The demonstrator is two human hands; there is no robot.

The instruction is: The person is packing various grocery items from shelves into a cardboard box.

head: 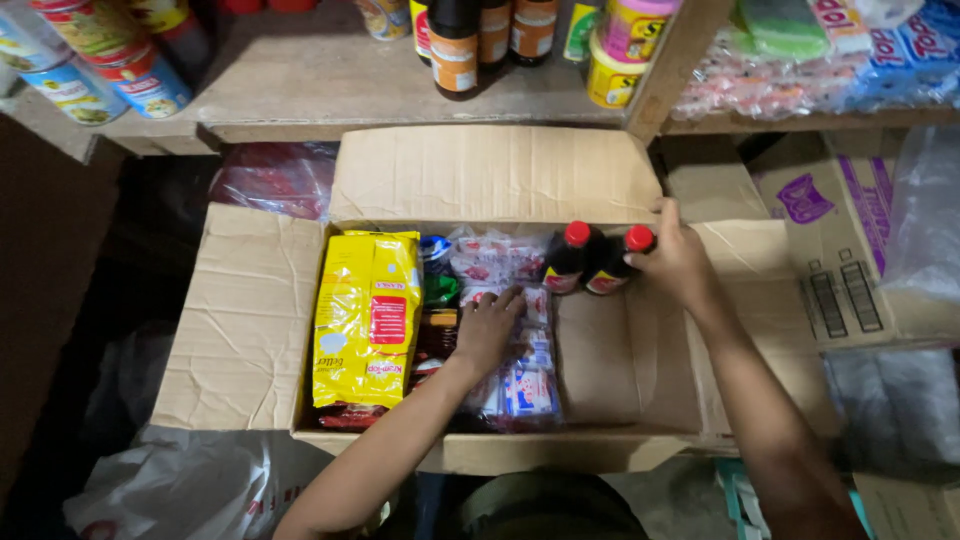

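An open cardboard box sits below a wooden shelf, its flaps spread out. My right hand grips two dark bottles with red caps near the box's back right corner. My left hand rests palm down on small clear plastic packets in the middle of the box. A large yellow packet lies along the left side of the box. Some dark items sit between the yellow packet and the clear packets.
The wooden shelf above carries cans at left, dark bottles in the middle and yellow tubs at right. Another printed cardboard box stands to the right. White plastic bags lie at lower left, and a red plastic bundle sits behind the box.
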